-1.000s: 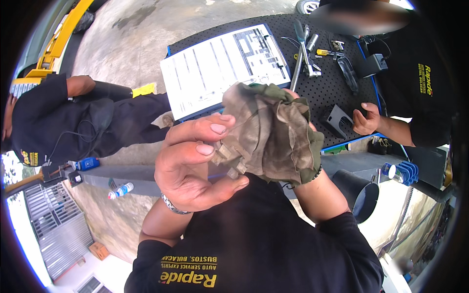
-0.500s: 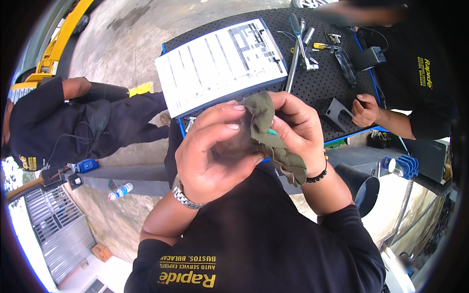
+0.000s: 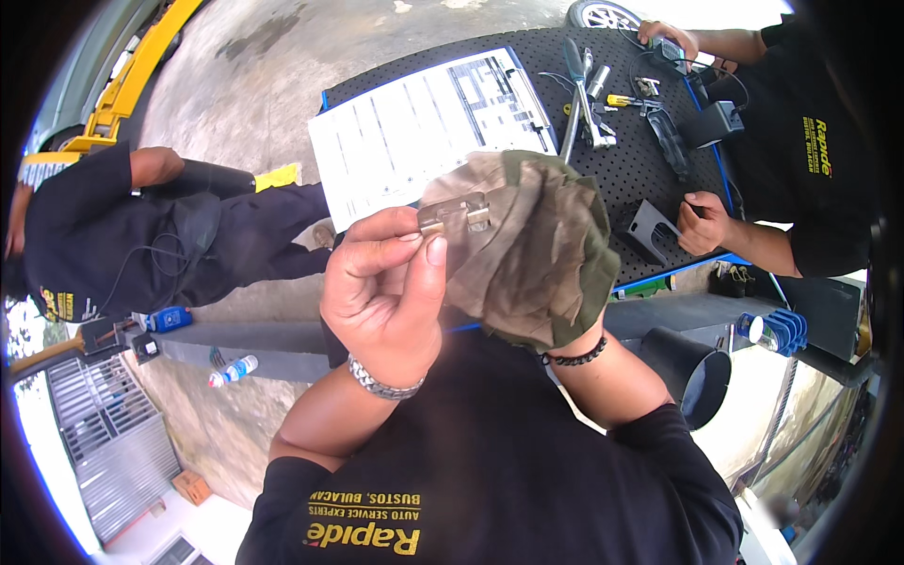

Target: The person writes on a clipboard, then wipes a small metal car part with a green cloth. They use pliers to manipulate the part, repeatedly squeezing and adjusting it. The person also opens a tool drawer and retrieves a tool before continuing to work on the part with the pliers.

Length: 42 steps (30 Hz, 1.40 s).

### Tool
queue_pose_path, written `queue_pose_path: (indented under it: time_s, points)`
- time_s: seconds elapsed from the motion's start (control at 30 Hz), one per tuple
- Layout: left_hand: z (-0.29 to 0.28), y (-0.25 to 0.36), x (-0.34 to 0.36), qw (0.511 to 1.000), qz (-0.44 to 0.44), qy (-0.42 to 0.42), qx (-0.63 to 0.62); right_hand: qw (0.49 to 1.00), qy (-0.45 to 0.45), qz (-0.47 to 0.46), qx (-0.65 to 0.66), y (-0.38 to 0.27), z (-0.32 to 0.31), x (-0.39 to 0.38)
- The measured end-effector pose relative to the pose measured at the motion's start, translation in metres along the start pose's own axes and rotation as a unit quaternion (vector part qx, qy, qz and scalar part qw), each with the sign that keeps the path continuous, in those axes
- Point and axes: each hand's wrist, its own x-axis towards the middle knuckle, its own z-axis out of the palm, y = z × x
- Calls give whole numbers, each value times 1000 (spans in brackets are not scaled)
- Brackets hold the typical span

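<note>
Two things by the near worktop (image 3: pixel 623 177) edge: a metal clip (image 3: pixel 456 215) pinched in the left hand (image 3: pixel 388 294), cloth (image 3: pixel 541 250) hiding most of the right hand (image 3: pixel 593 333) (can't tell its grip). I'd pinch lightly, edges only.

Right grip (image 3: pixel 594 334) mostly behind cloth (image 3: pixel 541 250), wheel (image 3: pixel 605 13) cropped

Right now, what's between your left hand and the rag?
A small metal clip, pinched in the left hand, shows there in the head view, overlapping the rag; whether clip and rag touch, I can't tell.
</note>
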Motion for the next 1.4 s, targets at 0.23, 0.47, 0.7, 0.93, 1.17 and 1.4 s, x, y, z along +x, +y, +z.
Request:
queue_pose_path:
  time_s: [0.23,0.47,0.7,0.93,1.17,1.4]
  points:
    - [5,-22,-3,961,159,-49,222,917,-76,-239,-311,24,-23,4]
    - [3,8,-3,988,-45,-116,87,539,-242,-459,-664,-25,-13,19]
    - [8,14,-2,987,6,-117,114,614,-149,-513,-582,-4,-10,9]
    - [-1,11,3,989,26,-84,120,753,-89,-455,-466,-9,-30,8]
    - [7,-4,0,998,-59,18,-6,790,-191,-313,-491,9,-13,7]
    - [2,-2,-4,997,-34,-54,43,661,-202,-388,-609,-6,-19,18]
